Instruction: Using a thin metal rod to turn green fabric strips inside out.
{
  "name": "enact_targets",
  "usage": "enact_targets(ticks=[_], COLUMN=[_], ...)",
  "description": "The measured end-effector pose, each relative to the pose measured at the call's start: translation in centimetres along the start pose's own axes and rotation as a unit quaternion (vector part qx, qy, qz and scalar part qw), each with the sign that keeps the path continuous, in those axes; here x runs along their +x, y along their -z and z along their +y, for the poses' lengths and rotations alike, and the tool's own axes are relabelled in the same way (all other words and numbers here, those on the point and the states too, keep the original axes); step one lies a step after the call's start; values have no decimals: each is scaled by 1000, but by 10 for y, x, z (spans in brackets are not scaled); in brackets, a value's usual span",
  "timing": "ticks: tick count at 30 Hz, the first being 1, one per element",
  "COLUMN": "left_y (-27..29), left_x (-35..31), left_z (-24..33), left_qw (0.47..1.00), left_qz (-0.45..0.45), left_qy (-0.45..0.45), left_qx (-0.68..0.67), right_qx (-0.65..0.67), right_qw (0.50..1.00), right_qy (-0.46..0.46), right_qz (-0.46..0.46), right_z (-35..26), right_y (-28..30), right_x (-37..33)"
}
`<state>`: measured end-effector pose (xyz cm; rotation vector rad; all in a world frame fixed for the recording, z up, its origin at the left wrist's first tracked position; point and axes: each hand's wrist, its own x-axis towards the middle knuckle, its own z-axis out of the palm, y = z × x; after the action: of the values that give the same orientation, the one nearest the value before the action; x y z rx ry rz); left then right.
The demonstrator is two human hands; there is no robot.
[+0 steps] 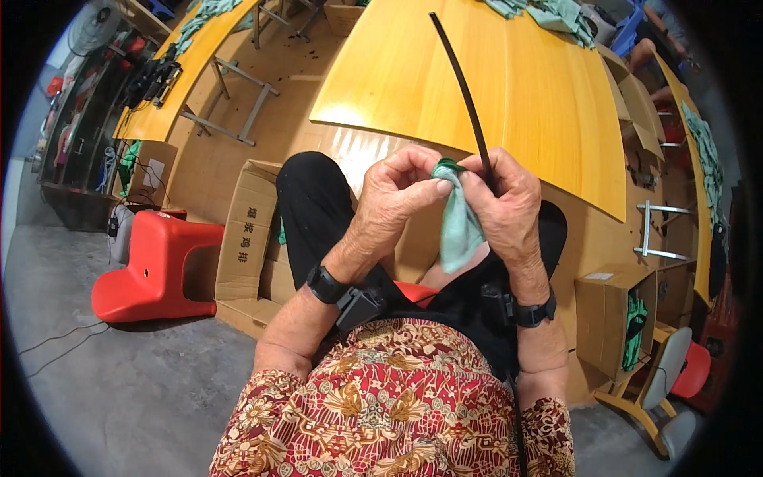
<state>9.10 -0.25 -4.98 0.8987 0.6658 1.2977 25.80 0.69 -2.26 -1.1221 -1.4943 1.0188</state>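
Note:
A small pale-green piece of cloth (462,230) with a darker green edge hangs between my hands, above my lap. My left hand (401,187) pinches its upper edge between thumb and fingers. On the other side, my right hand (509,207) is closed on the same edge with its thumb pressed against the cloth. A long, thin, slightly curved black rod (461,79) also runs into my right hand and rises over the table. Its lower end is hidden in that hand. The exact finger contact at the dark edge is partly covered.
A yellow table (477,71) stands right ahead, with green cloths (556,20) at its far edge. An open cardboard box (245,230) and a red plastic chair (151,270) are at my left. Another box (608,318) with green cloths stands at my right.

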Motion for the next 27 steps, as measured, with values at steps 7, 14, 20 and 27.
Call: enact_targets(ticks=[7,14,20,27], left_y=[1,15,28,15], left_x=[-9,-1,-4,-14], left_z=[3,-9,-5,2], left_qw=[986,942,994,949], left_qz=[129,178,44,-26], left_qy=[-62,-94,84,-122], left_qx=[91,270,54,290], right_qx=[-63,-64,39,180], right_qw=[996,997,998,980], right_qy=[57,30,-46,-76], right_qz=[13,3,29,46], right_z=[-12,6,20,25], right_y=[-22,-39,-31,-29], right_x=[-15,-24,-19,-25])
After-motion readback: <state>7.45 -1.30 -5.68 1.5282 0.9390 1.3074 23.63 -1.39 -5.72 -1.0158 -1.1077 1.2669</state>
